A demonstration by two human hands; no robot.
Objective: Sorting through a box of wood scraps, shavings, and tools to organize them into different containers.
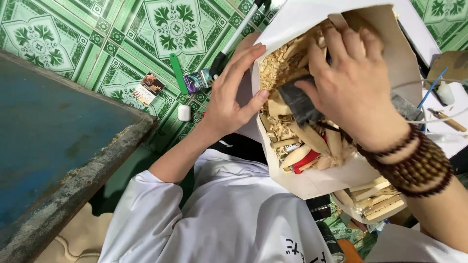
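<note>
A white cardboard box [317,182] full of pale wood shavings [278,65] and wood offcuts is tilted in front of me. My left hand [231,92] grips the box's left rim, fingers spread over the edge. My right hand [348,80], with brown bead bracelets on the wrist, reaches into the box and pinches a dark grey flat piece [298,103] among the shavings. A red item [304,160] and several pale wooden pieces lie lower in the box.
A blue worn table [58,141] stands at the left. On the green patterned tile floor [122,44] lie a small printed packet [148,88], a green strip [178,73], a white earbud case [184,113] and a dark-handled tool [229,46]. Stacked wood sticks [378,197] sit below the box.
</note>
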